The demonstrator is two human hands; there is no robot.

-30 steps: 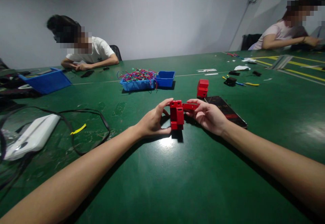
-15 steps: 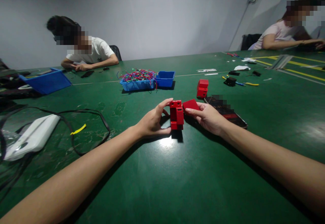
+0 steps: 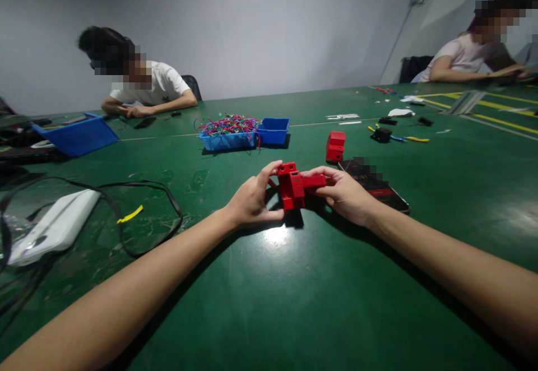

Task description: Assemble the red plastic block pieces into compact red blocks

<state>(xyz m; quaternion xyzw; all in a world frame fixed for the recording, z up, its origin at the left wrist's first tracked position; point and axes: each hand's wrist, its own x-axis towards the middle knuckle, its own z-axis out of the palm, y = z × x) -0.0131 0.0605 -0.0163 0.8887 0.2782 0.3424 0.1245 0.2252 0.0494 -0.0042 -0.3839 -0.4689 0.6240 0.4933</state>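
Note:
My left hand [image 3: 252,197] grips a red plastic housing [image 3: 290,186] by its top and bottom, thumb below and fingers above. Two round holes show in its top face, and a slot is in its side. Between the thumb and fingers of my right hand [image 3: 342,194] is a smaller flat red block [image 3: 313,181], seen edge-on against the housing's right side. Whether the block sits inside the housing cannot be told. Just beyond my right hand, another red housing [image 3: 335,147] stands upright on the green table [image 3: 269,292].
A dark phone [image 3: 378,186] lies beside my right wrist. Farther off are a blue bin of coloured wires [image 3: 229,140] and a smaller blue bin [image 3: 274,131]. A white device [image 3: 59,225] and black cable [image 3: 174,197] lie left. Two people sit across the table.
The flat red block has turned from face-up to edge-on and come against the housing's right side. The housing has tilted slightly in my left hand.

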